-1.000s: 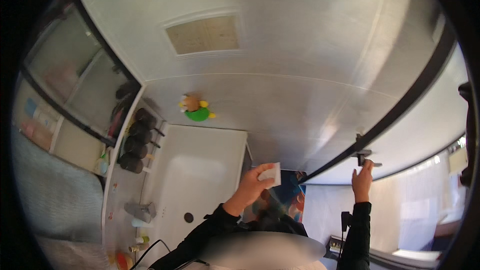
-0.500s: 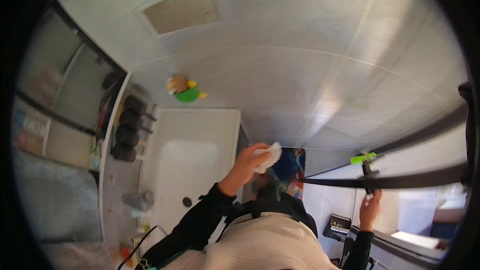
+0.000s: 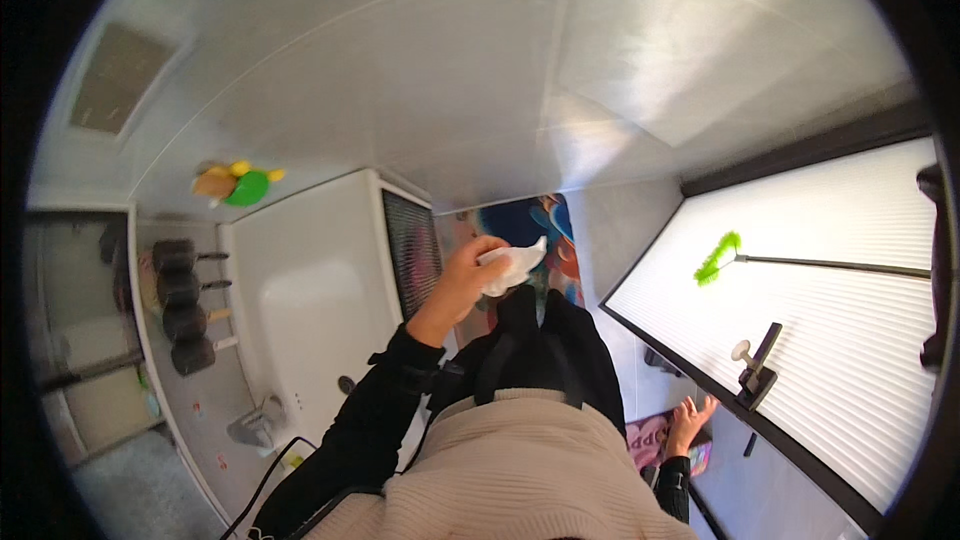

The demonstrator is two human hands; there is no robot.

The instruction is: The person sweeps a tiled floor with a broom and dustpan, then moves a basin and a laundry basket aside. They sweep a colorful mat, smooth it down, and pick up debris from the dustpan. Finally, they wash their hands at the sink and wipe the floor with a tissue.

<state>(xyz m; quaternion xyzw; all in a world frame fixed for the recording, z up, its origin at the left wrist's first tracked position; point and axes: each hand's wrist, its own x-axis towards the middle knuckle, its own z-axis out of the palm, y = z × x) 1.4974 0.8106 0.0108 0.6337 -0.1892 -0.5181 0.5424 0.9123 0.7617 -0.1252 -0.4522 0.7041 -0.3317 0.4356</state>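
My left hand [image 3: 457, 285] is closed round a crumpled white tissue or thin cloth [image 3: 515, 267], held out in front of my body above the patterned mat. Low on the right, my right hand [image 3: 688, 424] has its fingers spread with nothing in them. It is close to the black lower frame of a door [image 3: 840, 340] with a ribbed white panel, just below the black door handle [image 3: 762, 380]. Whether the fingertips touch the frame I cannot tell.
A bright green duster [image 3: 718, 258] on a dark stick lies across the door panel. To the left are a white basin [image 3: 310, 290], a metal tap [image 3: 258, 425] and several dark items with handles [image 3: 182, 305]. A green and yellow toy-like ornament [image 3: 240, 183] is on the wall.
The door, earlier seen nearly edge-on, now shows its broad face. My right hand has come off its handle and moved lower. The view has turned right; my left hand still holds the white tissue.
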